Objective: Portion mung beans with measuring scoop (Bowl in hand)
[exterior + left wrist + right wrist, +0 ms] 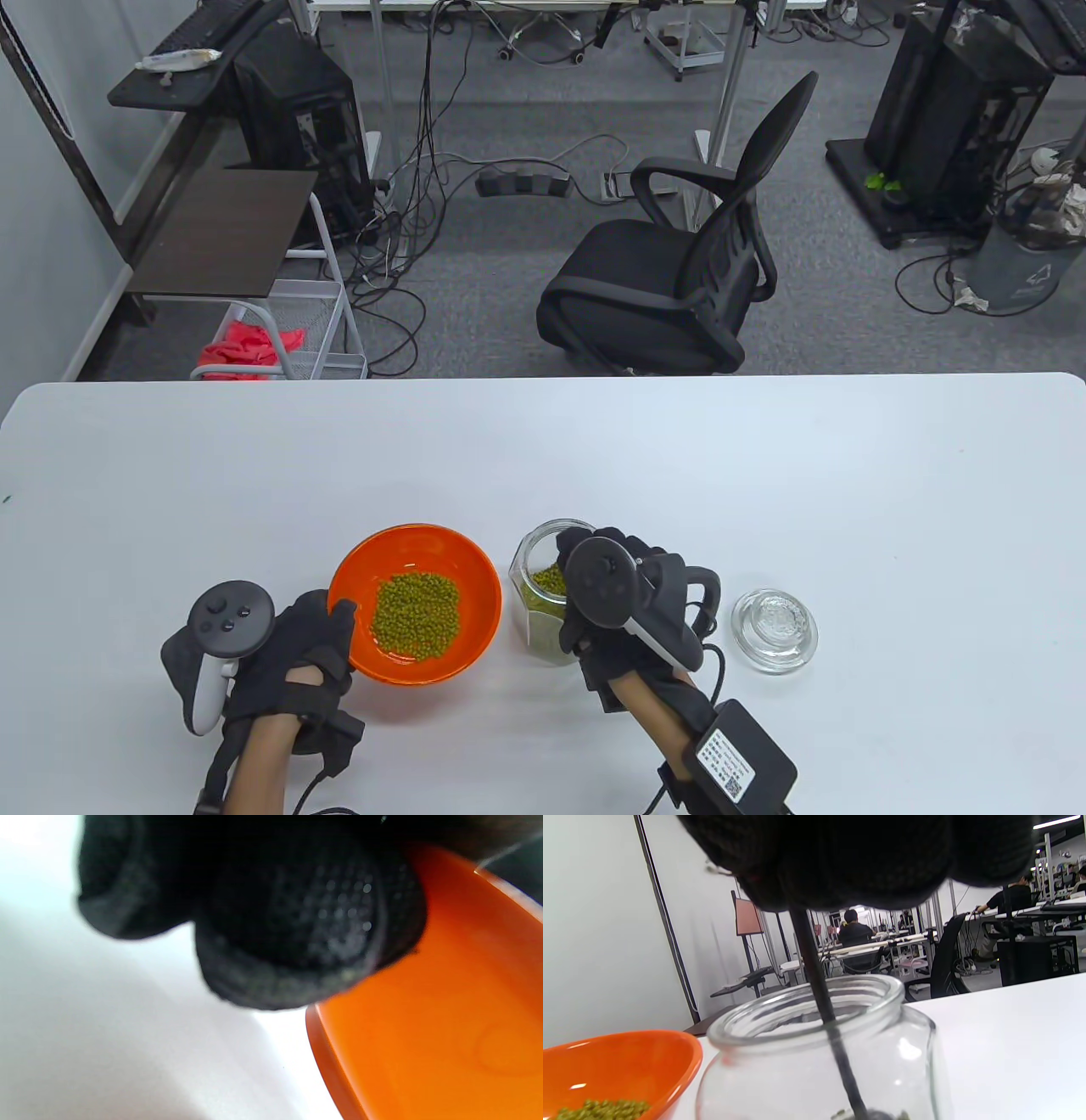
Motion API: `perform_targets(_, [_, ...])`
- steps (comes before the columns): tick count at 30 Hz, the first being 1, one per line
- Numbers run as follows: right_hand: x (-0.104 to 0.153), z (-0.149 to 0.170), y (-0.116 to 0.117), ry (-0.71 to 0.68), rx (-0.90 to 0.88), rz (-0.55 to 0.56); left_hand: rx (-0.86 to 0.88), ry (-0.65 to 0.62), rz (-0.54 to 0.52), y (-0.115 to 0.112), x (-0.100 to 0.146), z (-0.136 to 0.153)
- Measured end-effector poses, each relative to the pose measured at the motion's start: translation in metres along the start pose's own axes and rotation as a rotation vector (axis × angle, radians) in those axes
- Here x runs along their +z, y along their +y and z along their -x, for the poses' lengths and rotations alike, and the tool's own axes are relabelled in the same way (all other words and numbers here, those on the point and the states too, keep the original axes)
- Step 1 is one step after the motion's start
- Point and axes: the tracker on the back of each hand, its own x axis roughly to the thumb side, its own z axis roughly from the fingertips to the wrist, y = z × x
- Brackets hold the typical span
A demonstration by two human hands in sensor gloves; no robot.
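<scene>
L hand (297, 645) grips the 9 o'clock rim of the glossy orange plastic bowl (462, 577), thumb over the edge; mung beans (416, 615) pooled inside. At bowl's 3 o'clock, just beside, clear glass jar (534, 594). R hand (628, 620) above it pinches thin black scoop handle (818, 993); long axis near vertical, head down in jar.

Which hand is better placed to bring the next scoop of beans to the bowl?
Right. The right hand already holds the scoop handle down inside the glass jar, while the left hand grips the orange bowl.
</scene>
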Motion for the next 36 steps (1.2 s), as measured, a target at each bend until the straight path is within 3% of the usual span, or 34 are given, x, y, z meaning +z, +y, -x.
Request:
perform_targets(13, [-0.006, 0.047, -0.005, 0.168, -0.366, -0.009, 0.006, 0.003, 0.002, 0.0, 0.0, 0.0])
perform_targets(24, [0.003, 0.099, 0.007, 0.337, -0.71, 0.011, -0.001, 0.005, 0.004, 0.0, 0.0, 0.0])
perform_targets(36, [0.01, 0.122, 0.005, 0.412, -0.838, 0.039, -0.006, 0.005, 0.006, -0.002, -0.001, 0.0])
